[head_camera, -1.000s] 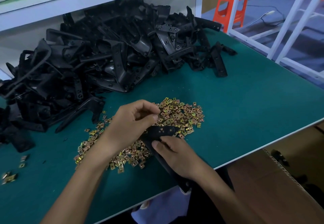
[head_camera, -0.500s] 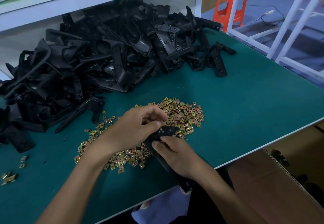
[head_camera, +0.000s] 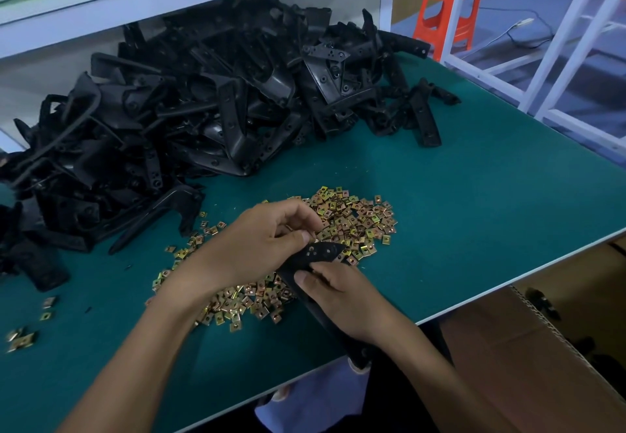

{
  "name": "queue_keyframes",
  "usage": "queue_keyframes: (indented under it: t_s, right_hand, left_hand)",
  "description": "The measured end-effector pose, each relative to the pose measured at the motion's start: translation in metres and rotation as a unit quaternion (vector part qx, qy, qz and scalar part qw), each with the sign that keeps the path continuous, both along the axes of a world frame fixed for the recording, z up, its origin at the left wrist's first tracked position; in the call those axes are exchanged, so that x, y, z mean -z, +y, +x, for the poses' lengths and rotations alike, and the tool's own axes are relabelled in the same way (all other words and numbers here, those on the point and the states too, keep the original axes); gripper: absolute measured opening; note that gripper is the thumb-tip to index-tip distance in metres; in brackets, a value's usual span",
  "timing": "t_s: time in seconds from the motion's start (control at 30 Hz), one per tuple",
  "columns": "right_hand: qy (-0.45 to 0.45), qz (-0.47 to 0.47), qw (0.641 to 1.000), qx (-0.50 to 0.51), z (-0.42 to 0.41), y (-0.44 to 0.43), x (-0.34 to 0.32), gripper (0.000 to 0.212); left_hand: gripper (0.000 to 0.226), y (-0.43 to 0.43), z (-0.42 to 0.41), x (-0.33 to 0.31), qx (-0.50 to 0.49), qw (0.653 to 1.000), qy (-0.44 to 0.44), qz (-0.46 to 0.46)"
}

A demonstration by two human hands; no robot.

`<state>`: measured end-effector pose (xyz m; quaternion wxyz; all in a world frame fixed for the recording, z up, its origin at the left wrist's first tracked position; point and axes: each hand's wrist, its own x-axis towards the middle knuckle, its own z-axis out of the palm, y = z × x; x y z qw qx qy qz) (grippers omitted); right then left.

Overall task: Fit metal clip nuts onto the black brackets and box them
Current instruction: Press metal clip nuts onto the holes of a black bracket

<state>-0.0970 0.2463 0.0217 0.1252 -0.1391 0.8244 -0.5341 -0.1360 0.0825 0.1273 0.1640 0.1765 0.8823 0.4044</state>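
My right hand [head_camera: 342,300] grips a long black bracket [head_camera: 321,252] that slants from the table's front edge up to the pile of brass-coloured clip nuts [head_camera: 355,219]. My left hand [head_camera: 257,239] is curled at the bracket's upper end, thumb and fingers pinching a clip nut [head_camera: 313,239] against its edge. Most of the nut is hidden by the fingers. A big heap of black brackets [head_camera: 203,104] fills the back left of the green table [head_camera: 474,195].
A cardboard box [head_camera: 528,358] stands below the table's front right edge, with dark parts inside. A few stray clip nuts [head_camera: 23,338] lie at the far left. A white shelf runs above the heap. An orange stool [head_camera: 447,16] and white frames stand behind on the right.
My left hand has slid down from the nut pile to the bracket's tip and closed its thumb onto it. The right hand and bracket have barely moved.
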Motion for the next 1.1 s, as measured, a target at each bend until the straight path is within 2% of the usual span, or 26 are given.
queue_keyframes:
  t_s: [0.27,0.43,0.57,0.83,0.97,1.1]
  right_hand:
    - [0.001,-0.009,1.000,-0.003,0.000,0.002,-0.001,0.031]
    - [0.024,-0.014,0.999,-0.023,0.001,0.003,-0.005,0.036]
    - [0.041,-0.020,0.999,-0.028,0.002,0.003,-0.003,0.038]
    - [0.032,-0.022,0.999,-0.026,0.001,0.003,0.000,0.037]
    - [0.020,-0.037,0.999,-0.021,0.000,0.002,0.001,0.034]
    - [0.019,-0.045,0.999,-0.021,0.000,0.003,0.003,0.035]
  left_hand:
    - [0.021,0.002,0.003,-0.001,-0.001,1.000,-0.015,-0.006]
    - [0.042,0.002,0.021,0.010,-0.039,0.997,0.037,-0.053]
    - [0.045,0.004,0.025,0.015,-0.068,0.996,0.057,-0.026]
    - [0.039,-0.001,0.022,0.019,-0.060,0.997,0.052,0.014]
    - [0.020,-0.001,0.018,0.021,-0.078,0.993,0.029,0.079]
    - [0.019,0.002,0.017,0.024,-0.095,0.989,0.038,0.104]
